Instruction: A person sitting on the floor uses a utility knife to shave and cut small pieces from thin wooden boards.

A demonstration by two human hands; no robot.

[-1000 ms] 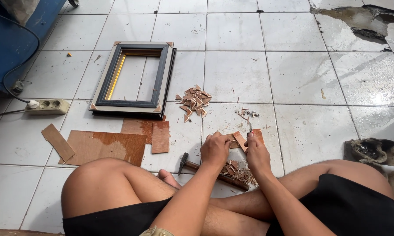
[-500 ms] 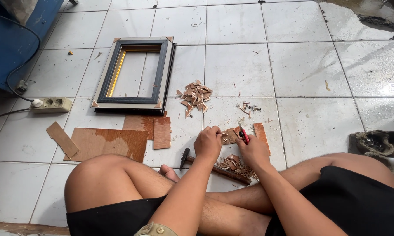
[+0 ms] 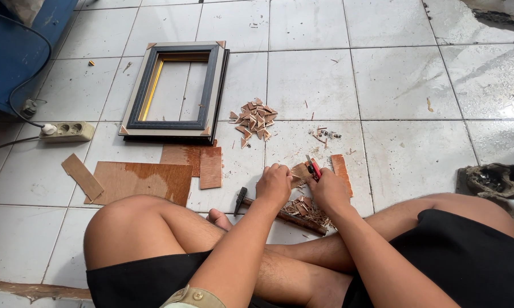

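Wood chip point(image 3: 298, 171) pinched in left hand point(image 3: 274, 185) fingers; red cutter point(image 3: 314, 169) gripped by right hand point(image 3: 328, 191); hammer point(image 3: 279, 214) lain beneath.

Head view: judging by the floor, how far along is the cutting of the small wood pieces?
Done: a pile of cut pieces lies by the picture frame. In hand: the left hand holds a thin wood piece while the right hand works a red-handled cutter on it. Left: plywood sheets remain uncut.
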